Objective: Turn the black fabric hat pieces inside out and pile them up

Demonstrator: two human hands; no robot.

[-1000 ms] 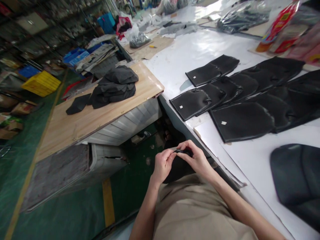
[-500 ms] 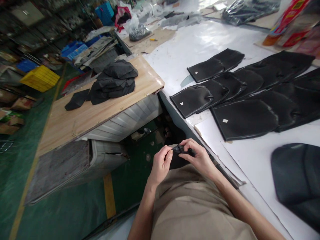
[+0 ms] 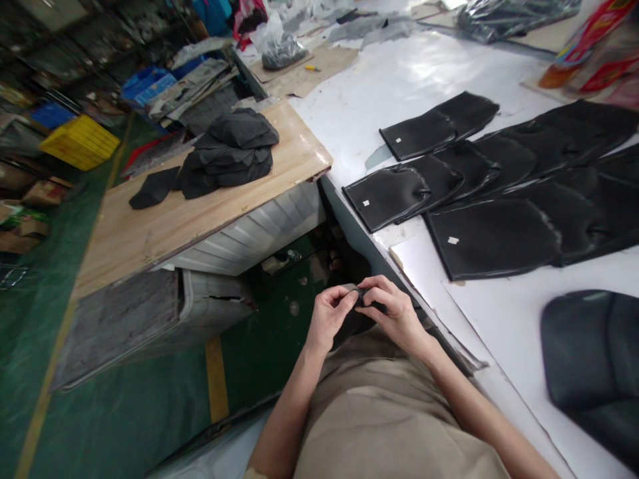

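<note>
Two hands pinch small dark piece | shape mostly hidden | black object cut off, right

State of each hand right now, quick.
Left hand: closed, pinching a dark piece.
Right hand: closed, pinching the same dark piece from the other side.

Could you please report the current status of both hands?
Left hand, right hand: both pinching dark piece. Piece mostly hidden. No obstruction visible.

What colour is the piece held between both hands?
The held piece looks black, though little of it shows; head view.
</note>
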